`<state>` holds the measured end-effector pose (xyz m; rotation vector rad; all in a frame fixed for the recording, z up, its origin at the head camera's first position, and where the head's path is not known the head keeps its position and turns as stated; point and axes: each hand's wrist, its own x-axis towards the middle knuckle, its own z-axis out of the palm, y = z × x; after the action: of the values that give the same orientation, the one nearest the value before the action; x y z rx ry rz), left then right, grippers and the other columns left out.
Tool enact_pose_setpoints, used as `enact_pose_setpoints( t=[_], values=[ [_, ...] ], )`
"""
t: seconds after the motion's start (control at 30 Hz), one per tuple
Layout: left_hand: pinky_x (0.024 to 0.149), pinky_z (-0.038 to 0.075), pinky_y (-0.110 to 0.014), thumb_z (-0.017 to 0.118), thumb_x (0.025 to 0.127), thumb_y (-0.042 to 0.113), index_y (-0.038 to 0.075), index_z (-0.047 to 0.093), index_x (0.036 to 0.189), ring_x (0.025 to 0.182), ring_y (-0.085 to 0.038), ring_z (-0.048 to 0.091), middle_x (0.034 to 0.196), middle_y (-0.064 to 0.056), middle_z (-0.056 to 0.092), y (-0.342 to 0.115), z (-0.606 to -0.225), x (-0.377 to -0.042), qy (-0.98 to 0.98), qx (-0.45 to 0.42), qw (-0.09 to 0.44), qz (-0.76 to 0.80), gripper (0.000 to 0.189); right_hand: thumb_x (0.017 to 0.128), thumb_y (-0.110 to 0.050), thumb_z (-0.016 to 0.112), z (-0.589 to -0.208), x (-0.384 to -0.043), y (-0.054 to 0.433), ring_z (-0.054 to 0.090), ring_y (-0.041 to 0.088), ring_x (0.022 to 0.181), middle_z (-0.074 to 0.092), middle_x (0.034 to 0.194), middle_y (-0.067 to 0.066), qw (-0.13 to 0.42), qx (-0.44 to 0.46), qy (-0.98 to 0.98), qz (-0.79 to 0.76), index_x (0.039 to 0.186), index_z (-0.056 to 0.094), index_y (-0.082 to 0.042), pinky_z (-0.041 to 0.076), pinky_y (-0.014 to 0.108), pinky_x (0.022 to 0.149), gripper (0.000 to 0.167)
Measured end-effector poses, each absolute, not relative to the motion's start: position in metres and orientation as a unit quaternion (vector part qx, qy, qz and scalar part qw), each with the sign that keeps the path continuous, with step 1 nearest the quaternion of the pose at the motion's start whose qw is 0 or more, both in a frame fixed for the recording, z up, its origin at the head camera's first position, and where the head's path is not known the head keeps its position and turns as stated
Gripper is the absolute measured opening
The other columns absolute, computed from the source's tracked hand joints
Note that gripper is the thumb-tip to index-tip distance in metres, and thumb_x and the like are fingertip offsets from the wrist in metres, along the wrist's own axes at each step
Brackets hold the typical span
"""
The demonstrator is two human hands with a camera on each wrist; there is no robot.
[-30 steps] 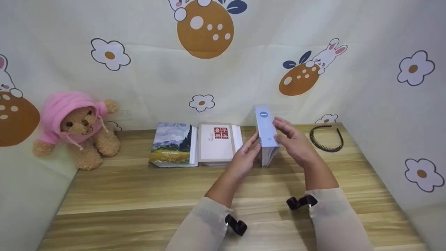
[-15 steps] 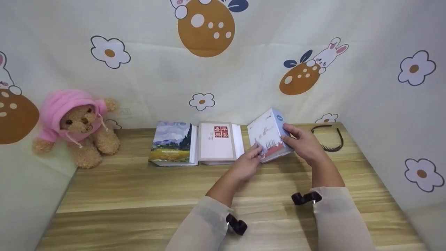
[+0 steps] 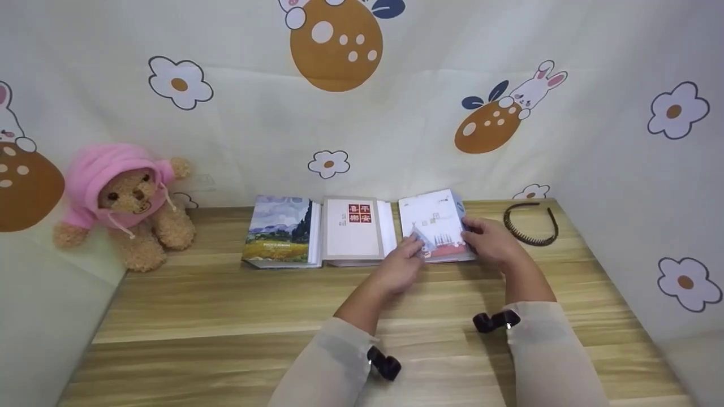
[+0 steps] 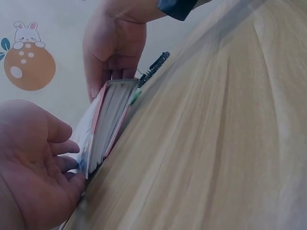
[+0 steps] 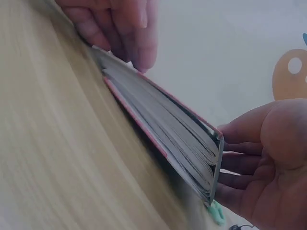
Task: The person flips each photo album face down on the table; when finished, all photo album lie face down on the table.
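Note:
A photo album (image 3: 432, 217) with a white illustrated cover and blue spine lies at the back right of the table, cover up. In the right wrist view, its spine side tilts up off the wood. My left hand (image 3: 400, 264) holds its front left corner, fingertips curled at the edge of the cover. My right hand (image 3: 494, 243) holds the spine side, thumb at the cover's edge and fingers against the spine. To its left lie a cream album (image 3: 353, 234) with red characters and an album with a landscape painting (image 3: 278, 229).
A dark toothed headband (image 3: 531, 240) lies right of the album. A teddy bear (image 3: 136, 195) in a pink hood sits at the back left. Beside the album's spine, the right wrist view shows a small green thing (image 5: 217, 213). Printed cloth (image 3: 254, 124) hangs behind the table.
The blue-spined album has turned from standing with its spine up to lying nearly flat, cover up. My right hand moved right and then lowered with the spine; my left hand stays at the near left edge.

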<state>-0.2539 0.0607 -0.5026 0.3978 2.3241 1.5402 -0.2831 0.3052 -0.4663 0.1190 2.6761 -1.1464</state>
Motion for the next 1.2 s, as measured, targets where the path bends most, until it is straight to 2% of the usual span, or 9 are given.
enact_pose_setpoints(
  t=[0.17,0.3,0.5,0.6,0.77,0.87,1.0,1.03,1.2],
  values=[
    [0.14,0.009,-0.045,0.048,0.108,0.018,0.01,0.046,0.162,0.17,-0.026,0.014,0.179,-0.002,0.027,0.06,-0.502,-0.254,0.797,0.124,0.163,0.568,0.055,0.11,-0.023,0.053,-0.474,-0.287,0.306,0.034,0.046,0.159,0.04,0.17,0.022,0.102,0.022,0.926,-0.362,0.162,0.044,-0.007,0.024,0.062,0.133,0.055],
    [0.14,0.011,-0.045,0.051,0.107,0.016,0.01,0.046,0.162,0.169,-0.026,0.017,0.177,-0.001,0.031,0.059,-0.501,-0.254,0.779,0.115,0.158,0.596,0.056,0.109,-0.021,0.054,-0.473,-0.287,0.302,0.036,0.044,0.159,0.041,0.17,0.022,0.095,0.044,0.918,-0.383,0.162,0.044,-0.007,0.025,0.06,0.133,0.056],
    [0.139,0.016,-0.045,0.054,0.106,0.013,0.011,0.043,0.164,0.167,-0.027,0.025,0.176,-0.004,0.036,0.052,-0.496,-0.255,0.752,0.109,0.152,0.632,0.059,0.108,-0.03,0.057,-0.461,-0.284,0.29,0.04,0.038,0.159,0.044,0.169,0.019,0.054,0.083,0.888,-0.449,0.162,0.048,-0.014,0.031,0.055,0.133,0.057],
    [0.137,0.022,-0.048,0.055,0.107,0.014,0.014,0.045,0.164,0.165,-0.029,0.03,0.174,-0.006,0.039,0.04,-0.492,-0.258,0.75,0.111,0.119,0.641,0.058,0.107,-0.031,0.06,-0.456,-0.284,0.281,0.044,0.037,0.157,0.047,0.168,0.017,0.025,0.062,0.881,-0.469,0.16,0.051,-0.016,0.035,0.053,0.132,0.056],
    [0.134,0.032,-0.048,0.057,0.107,0.019,0.022,0.05,0.161,0.161,-0.031,0.038,0.172,-0.005,0.042,0.007,-0.485,-0.264,0.761,0.094,0.049,0.64,0.054,0.107,-0.025,0.063,-0.454,-0.283,0.258,0.052,0.034,0.152,0.056,0.161,0.014,0.005,-0.015,0.868,-0.497,0.155,0.057,-0.011,0.042,0.049,0.128,0.05],
    [0.134,0.033,-0.045,0.06,0.107,0.019,0.021,0.053,0.159,0.161,-0.028,0.038,0.17,-0.004,0.045,-0.015,-0.483,-0.268,0.768,0.076,0.013,0.636,0.053,0.107,-0.025,0.065,-0.454,-0.282,0.238,0.057,0.034,0.147,0.06,0.157,0.015,0.012,-0.043,0.861,-0.507,0.152,0.06,-0.011,0.049,0.051,0.122,0.048],
    [0.134,0.033,-0.043,0.062,0.105,0.015,0.014,0.056,0.156,0.16,-0.025,0.04,0.166,-0.006,0.051,-0.04,-0.482,-0.273,0.772,0.061,-0.028,0.632,0.051,0.106,-0.026,0.067,-0.454,-0.283,0.212,0.06,0.031,0.144,0.063,0.154,0.011,0.028,-0.058,0.858,-0.509,0.151,0.061,-0.014,0.05,0.05,0.121,0.047],
    [0.134,0.033,-0.044,0.062,0.105,0.013,0.013,0.057,0.155,0.16,-0.025,0.04,0.165,-0.007,0.052,-0.046,-0.482,-0.274,0.772,0.058,-0.035,0.632,0.05,0.106,-0.026,0.067,-0.455,-0.284,0.206,0.06,0.03,0.144,0.064,0.153,0.011,0.03,-0.062,0.858,-0.508,0.152,0.06,-0.014,0.048,0.049,0.124,0.048],
    [0.134,0.034,-0.044,0.066,0.103,0.016,0.017,0.059,0.153,0.16,-0.025,0.04,0.164,-0.005,0.052,-0.069,-0.481,-0.275,0.783,0.033,-0.054,0.618,0.051,0.104,-0.024,0.069,-0.457,-0.288,0.184,0.062,0.03,0.141,0.065,0.151,0.012,0.034,-0.073,0.853,-0.515,0.152,0.06,-0.011,0.05,0.048,0.122,0.05]
  ],
)
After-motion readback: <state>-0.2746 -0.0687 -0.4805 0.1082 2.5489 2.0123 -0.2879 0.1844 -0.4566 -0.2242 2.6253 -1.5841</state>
